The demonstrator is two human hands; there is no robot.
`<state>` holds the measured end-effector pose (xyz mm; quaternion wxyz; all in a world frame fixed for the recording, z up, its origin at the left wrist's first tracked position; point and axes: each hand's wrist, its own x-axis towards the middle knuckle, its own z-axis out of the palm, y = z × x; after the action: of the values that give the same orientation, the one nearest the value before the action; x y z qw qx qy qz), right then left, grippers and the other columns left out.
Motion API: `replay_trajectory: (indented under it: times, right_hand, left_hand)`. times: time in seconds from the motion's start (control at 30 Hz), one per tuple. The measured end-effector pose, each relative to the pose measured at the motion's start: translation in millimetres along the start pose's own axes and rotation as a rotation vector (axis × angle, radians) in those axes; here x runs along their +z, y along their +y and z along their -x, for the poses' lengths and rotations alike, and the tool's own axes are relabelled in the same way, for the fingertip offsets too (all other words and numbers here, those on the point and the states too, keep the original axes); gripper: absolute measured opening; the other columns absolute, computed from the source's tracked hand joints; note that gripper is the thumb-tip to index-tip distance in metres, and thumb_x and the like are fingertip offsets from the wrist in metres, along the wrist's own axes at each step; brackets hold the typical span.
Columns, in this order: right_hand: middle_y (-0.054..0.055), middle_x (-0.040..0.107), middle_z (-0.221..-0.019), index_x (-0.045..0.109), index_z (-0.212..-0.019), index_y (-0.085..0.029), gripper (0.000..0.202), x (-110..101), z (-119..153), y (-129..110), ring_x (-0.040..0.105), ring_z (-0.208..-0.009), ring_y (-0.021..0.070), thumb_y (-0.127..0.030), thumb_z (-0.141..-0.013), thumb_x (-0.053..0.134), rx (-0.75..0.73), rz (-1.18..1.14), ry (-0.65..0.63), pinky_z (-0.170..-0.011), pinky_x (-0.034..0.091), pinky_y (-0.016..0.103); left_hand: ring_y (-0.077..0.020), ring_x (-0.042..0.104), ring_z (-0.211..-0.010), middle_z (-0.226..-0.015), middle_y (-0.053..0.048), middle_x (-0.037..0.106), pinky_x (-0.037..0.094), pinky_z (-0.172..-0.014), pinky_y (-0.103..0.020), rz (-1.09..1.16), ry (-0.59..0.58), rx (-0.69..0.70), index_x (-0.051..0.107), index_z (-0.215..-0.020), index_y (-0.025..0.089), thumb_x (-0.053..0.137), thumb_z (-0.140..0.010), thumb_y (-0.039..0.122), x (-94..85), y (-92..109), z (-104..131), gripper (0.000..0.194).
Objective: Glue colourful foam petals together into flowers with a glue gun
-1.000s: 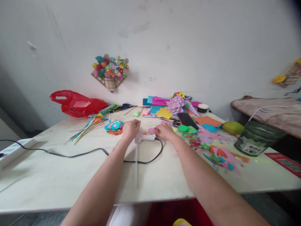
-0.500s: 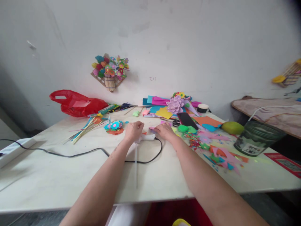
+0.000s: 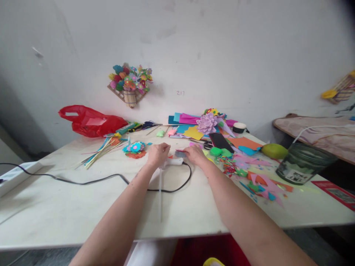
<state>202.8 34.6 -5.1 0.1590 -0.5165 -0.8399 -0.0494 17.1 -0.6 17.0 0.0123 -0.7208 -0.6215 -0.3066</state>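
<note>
My left hand (image 3: 158,155) is closed in a pinch above the middle of the table; whatever its fingertips hold is too small to make out. Facing it from the right, my right hand (image 3: 195,153) pinches a thin pink-red piece (image 3: 181,150) between thumb and fingers. A white hot glue gun (image 3: 174,162) lies just below the fingers, partly hidden by my left hand. Its pale glue stick (image 3: 160,195) points toward the near edge. Left of my left hand rests a layered blue and orange foam flower (image 3: 135,147).
A black cord (image 3: 91,183) runs leftward across the table to a white power strip (image 3: 19,177). Foam scraps (image 3: 260,181), a phone (image 3: 220,142), scissors (image 3: 208,145) and a green jar (image 3: 302,162) lie to the right. At the back are a red bag (image 3: 91,122) and foam sheets (image 3: 188,119).
The piece in my right hand has tilted, so that a thin reddish edge shows, with a grey patch beneath it. My left hand stays almost still.
</note>
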Motion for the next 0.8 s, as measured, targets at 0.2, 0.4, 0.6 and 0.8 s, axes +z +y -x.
replay_trajectory:
  times: [0.2,0.4,0.6,0.8]
  right_hand:
    - [0.004,0.068,-0.095,0.066,-0.097,-0.025,0.032,3.8,-1.0,2.5,0.057,-0.093,0.0180,-0.013,-0.074,0.047,0.004,-0.008,-0.009,-0.085,0.030,0.028]
    - [0.005,0.065,-0.102,0.066,-0.097,-0.022,0.032,-3.1,-0.3,5.9,0.054,-0.098,0.0178,-0.013,-0.073,0.047,0.043,-0.020,0.102,-0.089,0.028,0.029]
    - [0.006,0.068,-0.089,0.068,-0.085,-0.018,0.028,-22.1,0.4,28.0,0.057,-0.087,0.0191,-0.027,-0.080,0.042,0.255,-0.009,0.311,-0.080,0.032,0.029]
    - [0.004,0.068,-0.083,0.067,-0.080,-0.019,0.022,-24.8,0.5,33.7,0.058,-0.082,0.0170,-0.027,-0.077,0.047,0.335,-0.062,0.349,-0.076,0.034,0.027]
  left_hand:
    - [-0.0175,0.061,-0.072,-0.080,-0.005,0.069,0.040,-0.066,-0.025,0.005,0.007,0.001,0.066,-0.086,0.021,0.041,-0.081,0.038,1.3,-1.1,-0.5,0.031]
    - [-0.0189,0.060,-0.077,-0.085,-0.005,0.067,0.042,-0.071,-0.027,-0.002,0.035,0.009,0.066,-0.088,0.022,0.043,-0.080,0.036,2.1,-1.7,-0.7,0.028]
    - [-0.0194,0.055,-0.094,-0.102,-0.005,0.062,0.042,-0.083,-0.029,0.036,0.118,0.060,0.067,-0.089,0.023,0.049,-0.075,0.027,3.9,-4.3,-2.1,0.023]
    - [-0.0189,0.046,-0.111,-0.099,0.000,0.065,0.036,-0.093,-0.031,0.048,0.125,0.148,0.066,-0.089,0.024,0.046,-0.071,0.013,8.8,-8.7,-3.9,0.028]
